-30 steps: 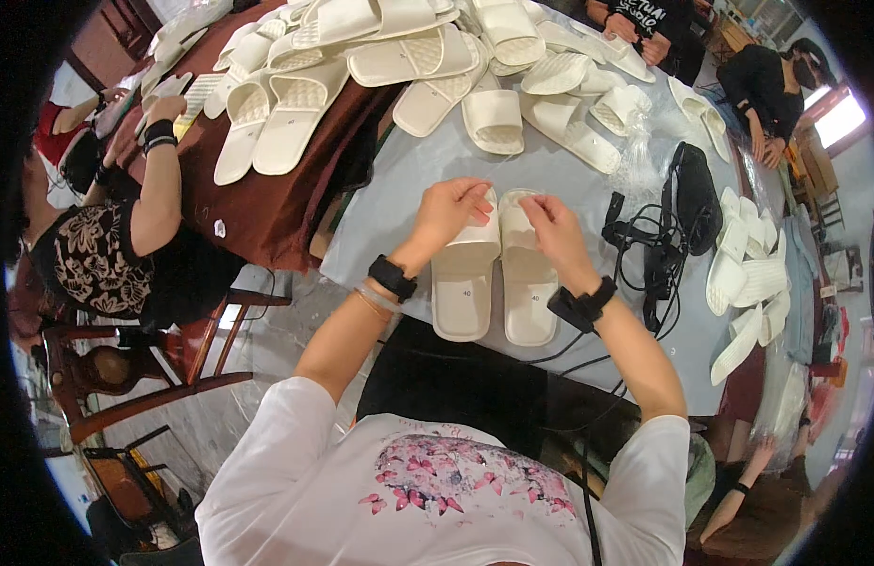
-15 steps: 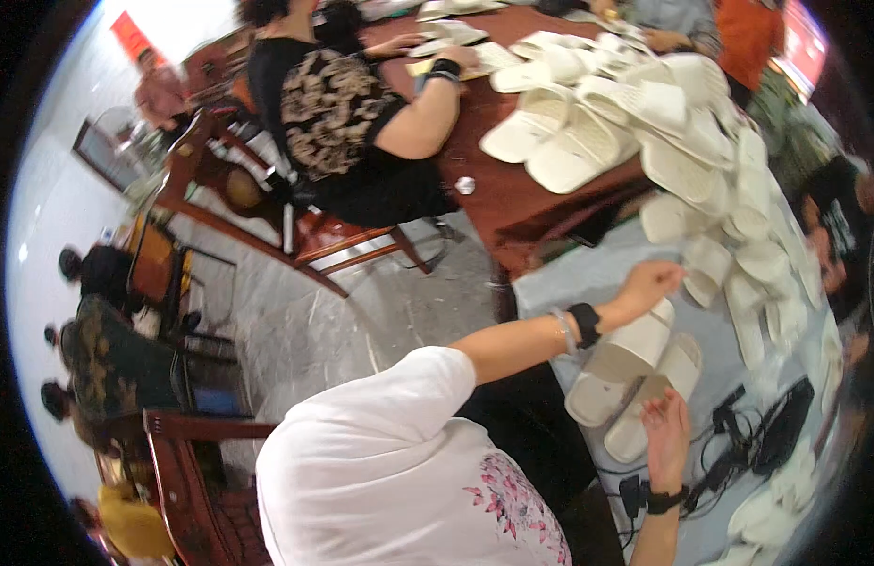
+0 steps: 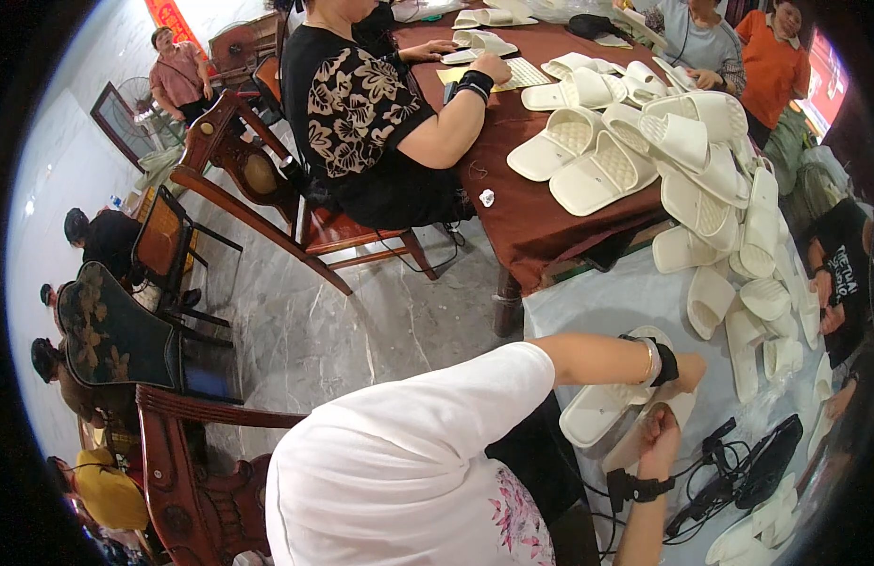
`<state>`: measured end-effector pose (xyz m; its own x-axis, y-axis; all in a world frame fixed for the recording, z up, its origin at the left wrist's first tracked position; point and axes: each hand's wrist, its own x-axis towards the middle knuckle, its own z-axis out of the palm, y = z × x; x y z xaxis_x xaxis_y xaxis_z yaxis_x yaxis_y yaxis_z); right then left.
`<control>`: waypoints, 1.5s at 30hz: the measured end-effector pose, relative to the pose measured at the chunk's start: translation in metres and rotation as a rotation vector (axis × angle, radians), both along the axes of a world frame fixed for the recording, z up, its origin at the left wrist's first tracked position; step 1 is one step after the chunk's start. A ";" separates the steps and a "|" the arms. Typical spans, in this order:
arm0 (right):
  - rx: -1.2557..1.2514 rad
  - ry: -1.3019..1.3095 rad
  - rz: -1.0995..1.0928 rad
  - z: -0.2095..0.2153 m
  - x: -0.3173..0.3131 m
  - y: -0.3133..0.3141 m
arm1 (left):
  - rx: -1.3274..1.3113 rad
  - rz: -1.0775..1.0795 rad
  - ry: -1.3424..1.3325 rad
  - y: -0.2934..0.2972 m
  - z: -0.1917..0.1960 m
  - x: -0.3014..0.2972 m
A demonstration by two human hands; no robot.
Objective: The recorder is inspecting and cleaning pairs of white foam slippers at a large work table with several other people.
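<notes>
1. The grey table (image 3: 626, 302) in front of me is the largest thing here. It carries a long heap of cream slippers (image 3: 739, 236) that runs away from me along its far side.
2. On the brown table (image 3: 541, 217) a person in a black flowered top (image 3: 361, 113) also works with slippers.
3. My pair of slippers (image 3: 612, 410) lies at the near edge of the grey table, side by side. Their long axis goes from the edge toward the heap, a little tilted.
4. My left hand (image 3: 687, 371) rests on the far end of the pair, wrist with a black band. It is the nearer hand to the toes.
5. My right hand (image 3: 659, 429) touches the slipper on the right side, lower down. The two hands are apart; I cannot tell if the fingers pinch anything.
6. Black cables and a device (image 3: 758, 467) lie just beside my right hand.
</notes>
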<state>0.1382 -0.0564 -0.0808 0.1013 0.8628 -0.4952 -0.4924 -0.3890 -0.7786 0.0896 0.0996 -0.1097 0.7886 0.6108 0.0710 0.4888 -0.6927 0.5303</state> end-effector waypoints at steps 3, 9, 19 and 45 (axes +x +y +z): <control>-0.055 0.020 -0.141 -0.020 0.006 0.009 | -0.135 -0.066 0.059 0.012 -0.003 0.003; 0.058 0.050 -0.148 -0.045 0.011 0.012 | -0.404 -0.257 0.172 0.022 0.016 -0.003; 0.244 0.153 -0.131 -0.036 0.001 0.005 | -0.306 -0.253 0.219 0.028 0.022 -0.013; 0.292 -1.269 0.183 0.066 0.028 -0.023 | -0.902 0.211 -0.117 0.006 0.047 -0.048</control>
